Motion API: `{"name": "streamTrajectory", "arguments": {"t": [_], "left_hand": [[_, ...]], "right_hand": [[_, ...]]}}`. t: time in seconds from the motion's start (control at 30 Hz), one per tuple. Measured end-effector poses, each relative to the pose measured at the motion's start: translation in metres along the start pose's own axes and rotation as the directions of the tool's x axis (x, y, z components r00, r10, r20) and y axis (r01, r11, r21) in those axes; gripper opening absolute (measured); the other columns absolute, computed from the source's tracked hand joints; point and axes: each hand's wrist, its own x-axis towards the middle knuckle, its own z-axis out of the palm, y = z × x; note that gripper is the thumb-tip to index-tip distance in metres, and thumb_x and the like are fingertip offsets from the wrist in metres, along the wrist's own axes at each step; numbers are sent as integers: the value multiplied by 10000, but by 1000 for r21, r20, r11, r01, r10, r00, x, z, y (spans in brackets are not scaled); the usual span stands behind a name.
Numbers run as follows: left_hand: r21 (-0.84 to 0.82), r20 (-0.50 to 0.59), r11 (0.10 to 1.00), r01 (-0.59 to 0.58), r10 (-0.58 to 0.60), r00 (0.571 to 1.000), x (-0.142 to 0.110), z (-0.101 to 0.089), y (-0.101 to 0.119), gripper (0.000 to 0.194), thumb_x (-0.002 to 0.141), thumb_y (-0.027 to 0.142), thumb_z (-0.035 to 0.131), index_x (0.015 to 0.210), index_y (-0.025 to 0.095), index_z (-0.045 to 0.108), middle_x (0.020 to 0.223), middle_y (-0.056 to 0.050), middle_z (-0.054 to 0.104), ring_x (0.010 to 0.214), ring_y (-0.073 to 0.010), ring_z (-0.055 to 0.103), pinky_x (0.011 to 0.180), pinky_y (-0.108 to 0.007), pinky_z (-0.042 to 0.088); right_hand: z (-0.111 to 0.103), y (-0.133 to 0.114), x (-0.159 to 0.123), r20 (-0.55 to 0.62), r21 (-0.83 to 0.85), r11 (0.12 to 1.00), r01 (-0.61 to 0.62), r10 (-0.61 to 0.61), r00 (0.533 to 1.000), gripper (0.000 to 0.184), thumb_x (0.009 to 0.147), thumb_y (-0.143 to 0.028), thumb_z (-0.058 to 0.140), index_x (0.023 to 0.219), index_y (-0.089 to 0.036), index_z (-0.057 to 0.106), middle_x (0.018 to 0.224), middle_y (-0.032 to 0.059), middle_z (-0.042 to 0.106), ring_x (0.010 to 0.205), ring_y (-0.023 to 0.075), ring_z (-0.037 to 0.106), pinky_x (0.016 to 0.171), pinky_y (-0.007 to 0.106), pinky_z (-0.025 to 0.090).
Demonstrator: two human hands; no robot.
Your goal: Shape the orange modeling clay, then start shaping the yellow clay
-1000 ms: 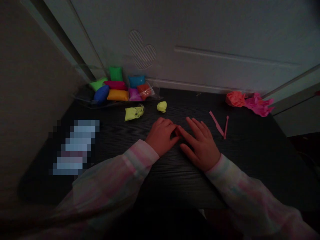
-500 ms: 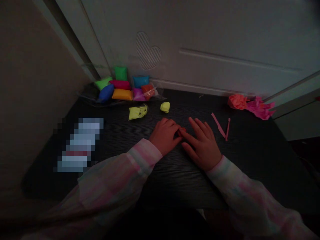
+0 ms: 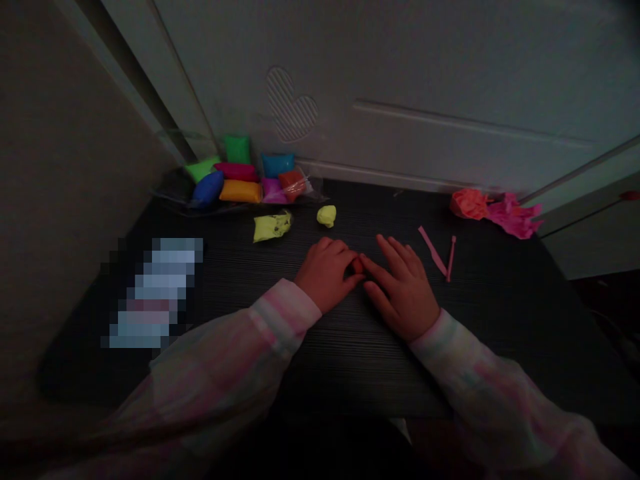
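Observation:
Between thumb and fingers, my left hand [image 3: 327, 275] holds a small red-orange piece of modelling clay [image 3: 357, 265] at the tabletop. My right hand [image 3: 403, 290] lies beside it with fingers spread, its index fingertip at the clay. Beyond my left hand sits a yellow clay lump [image 3: 327, 216], with a torn yellow clay packet [image 3: 271, 227] to its left. Two pink modelling tools, a flat knife [image 3: 433, 252] and a thin stick [image 3: 451, 259], lie to the right of my right hand.
A clear bag of colourful clay packets [image 3: 240, 191] lies at the back left. On the left is a blurred-out phone-like screen [image 3: 155, 293]. Crumpled orange and pink paper [image 3: 515, 215] rests at the back right. A white panel [image 3: 430, 73] rises behind the dark table [image 3: 320, 373].
The red-orange clay shows more clearly between the hands, as my right index finger has drawn slightly off it. The whole view has shifted a little.

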Motion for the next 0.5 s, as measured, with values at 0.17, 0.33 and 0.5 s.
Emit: {"name": "streamTrajectory", "arguments": {"t": [0.17, 0.33, 0.5], "left_hand": [[-21, 11, 1000, 8, -8, 1000, 0, 0, 0, 209, 735, 314, 494, 888, 186, 555, 907, -40, 563, 890, -191, 448, 802, -371, 365], [-123, -24, 991, 48, -51, 998, 1, -1, 0, 335, 741, 347, 485, 1028, 176, 516, 926, -36, 596, 883, -172, 469, 816, -341, 384], [-6, -8, 999, -32, 32, 999, -1, -2, 3, 385, 789, 444, 361, 960, 177, 579, 1089, -50, 547, 1021, -213, 399, 885, -385, 329]], "right_hand": [[3, 4, -1, 4, 102, 994, -25, 25, 1000, 417, 814, -339, 378, 1208, -206, 404, 1359, 102, 271, 1231, 273, 259, 962, 512, 255], [0, 9, -1, -64, 294, 949, -117, 142, 988, 426, 826, -285, 342, 1244, -203, 347, 1311, 112, 345, 1210, 231, 314, 964, 475, 293], [-2, 12, -1, -62, 366, 929, -53, 81, 995, 428, 746, -146, 390, 1171, -186, 421, 1180, 88, 501, 1109, 191, 443, 986, 459, 274]]}}
